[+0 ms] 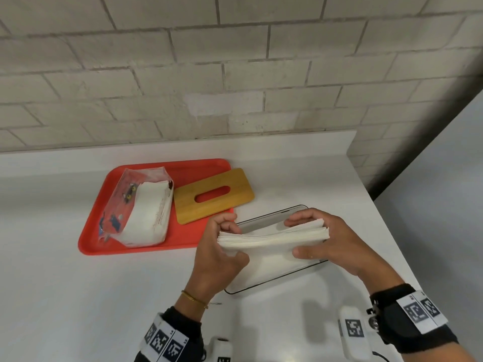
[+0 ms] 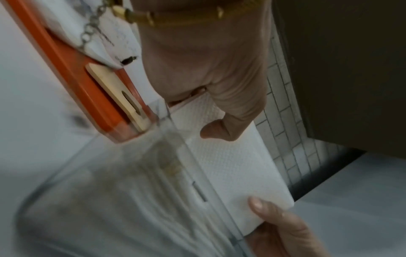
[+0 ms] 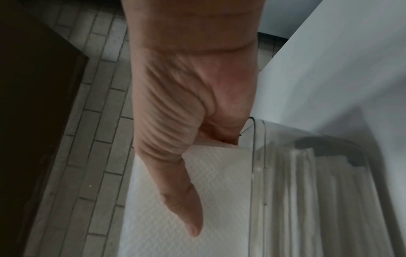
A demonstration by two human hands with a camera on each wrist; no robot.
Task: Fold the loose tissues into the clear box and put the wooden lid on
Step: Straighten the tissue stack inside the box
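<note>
My left hand [image 1: 218,253] and right hand [image 1: 330,241] each pinch one end of the tissue stack [image 1: 271,237], thumbs on the near face, fingers curled behind; it hangs over the clear box [image 1: 271,280], soft, light, sagging mid-span, so I'd grip both ends; beyond, the wooden lid [image 1: 213,195] straddles the red tray's [image 1: 88,231] edge.

White countertop [image 1: 65,283] bearing a red tray [image 1: 88,239] and, just right of the tray, a clear box [image 1: 261,286].
</note>
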